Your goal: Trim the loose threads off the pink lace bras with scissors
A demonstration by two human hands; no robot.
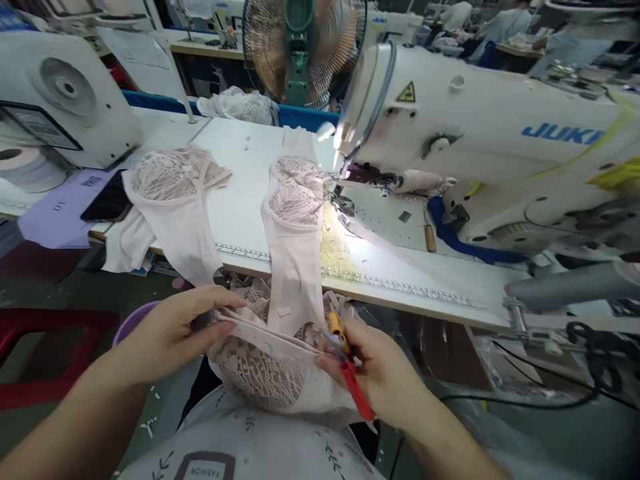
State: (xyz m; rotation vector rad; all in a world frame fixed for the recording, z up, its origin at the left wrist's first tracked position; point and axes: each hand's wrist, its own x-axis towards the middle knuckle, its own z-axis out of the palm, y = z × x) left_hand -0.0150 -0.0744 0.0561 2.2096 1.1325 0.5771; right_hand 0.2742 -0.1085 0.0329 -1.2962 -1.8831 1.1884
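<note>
My left hand (183, 330) pinches the edge of a pale pink lace bra (263, 373) between thumb and fingers, above my lap. My right hand (387, 370) holds a pair of thread snips (356, 390) with red and yellow handles, and its thumb rests against the same bra's edge. The edge stretches between both hands; the snips' blades are blurred. Another pale bra piece (294, 267) lies under the sewing machine (465, 113) head and hangs over the table's front edge toward my hands. A further lace bra (173, 180) lies to the left, its band draped over the edge.
A second machine (65, 93) stands at the left, near a phone (107, 199) on purple paper (55, 213). A fan (300, 50) is behind the table (240, 147). A red stool (50, 353) and purple bin (134, 320) are lower left. Cables (520, 403) hang at right.
</note>
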